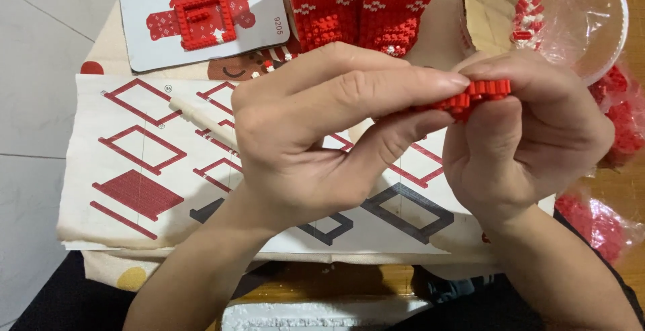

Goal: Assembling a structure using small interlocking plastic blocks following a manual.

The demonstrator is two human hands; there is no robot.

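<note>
small red brick strip, flat, pinched betw. both hands' fingertips

head cam | looks steeply down | close over hands

The instruction sheet lies spread on the worktop, under both hands. Behind it at the left rests a picture card; the built brick block stands to the card's right, with a bowl farther right. Bags of bricks lie at the right edge.
</note>
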